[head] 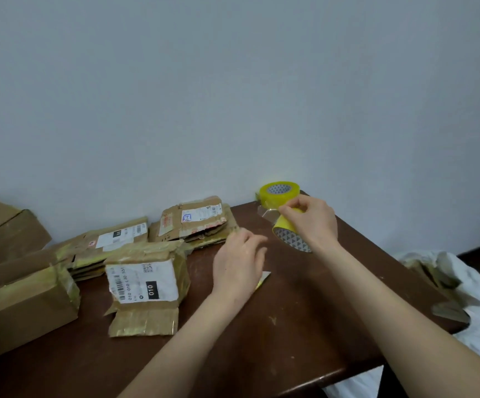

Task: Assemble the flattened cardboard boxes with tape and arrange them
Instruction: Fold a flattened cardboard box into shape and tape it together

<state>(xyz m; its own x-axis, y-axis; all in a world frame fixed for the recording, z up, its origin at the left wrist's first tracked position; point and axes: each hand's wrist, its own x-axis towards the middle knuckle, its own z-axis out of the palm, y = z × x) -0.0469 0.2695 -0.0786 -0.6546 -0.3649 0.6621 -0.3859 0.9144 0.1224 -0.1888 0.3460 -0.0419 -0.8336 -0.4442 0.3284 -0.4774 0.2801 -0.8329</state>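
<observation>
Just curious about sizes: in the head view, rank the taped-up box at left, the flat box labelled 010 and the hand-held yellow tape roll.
1. taped-up box, cut off at the edge
2. flat box labelled 010, nearly alike
3. yellow tape roll in the right hand, clearly smallest, though farther away

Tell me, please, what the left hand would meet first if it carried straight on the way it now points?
Most likely the loose tape strip by the yellow tape roll held in the right hand. The left hand is blurred and depth is unclear, so this is a guess.
</observation>
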